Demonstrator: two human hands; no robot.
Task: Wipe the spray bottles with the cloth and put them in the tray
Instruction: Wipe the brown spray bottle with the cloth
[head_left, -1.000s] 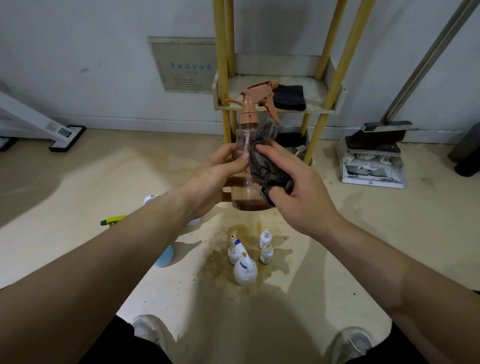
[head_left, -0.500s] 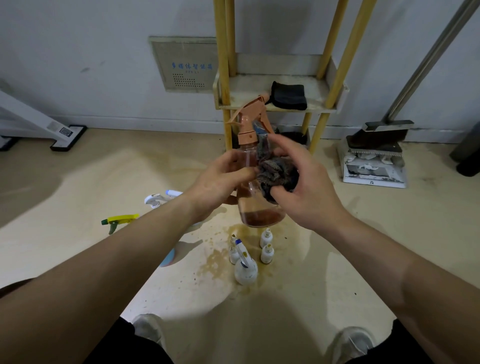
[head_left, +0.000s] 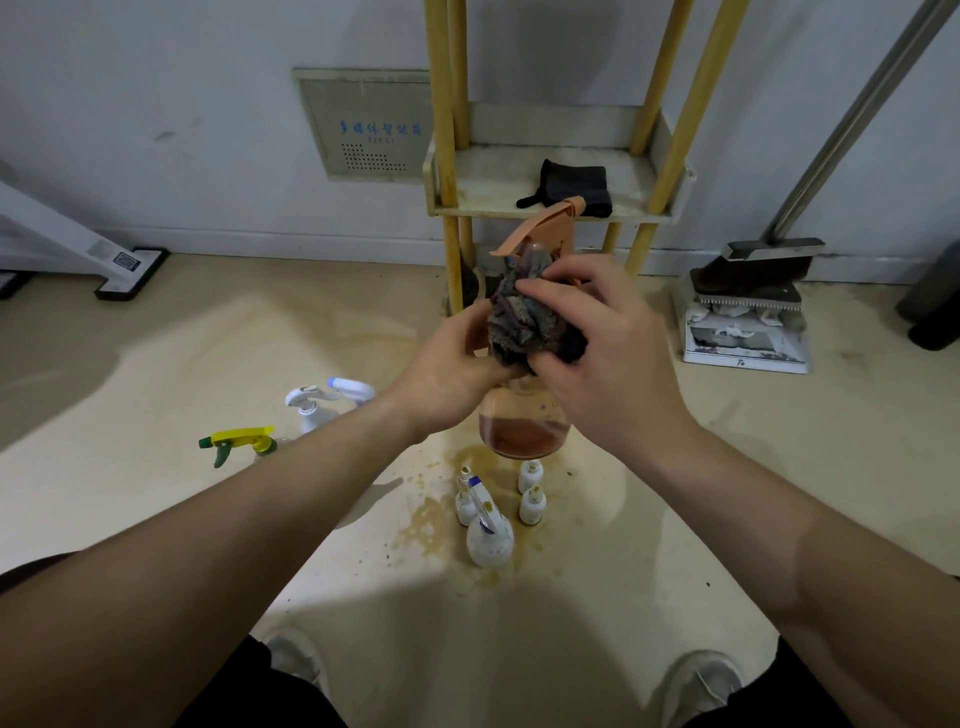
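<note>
Spray bottle (head_left: 524, 431), part-filled: light, stiff, probably slick. My left hand (head_left: 452, 374) grips its body; my right hand (head_left: 608, 364) pinches cloth (head_left: 524, 322) at the neck.

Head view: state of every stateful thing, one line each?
Orange spray bottle: off the floor, tilted, brown liquid at the bottom.
Cloth: bunched, pressed against the bottle's upper part.
Left hand: grips the bottle.
Right hand: grips the cloth.
Yellow spray bottle: on the floor, not in the tray.
White spray bottle: on the floor, partly hidden.
Small white bottles: upright on stained floor.
Tray: holds a black cloth, no bottles.
</note>
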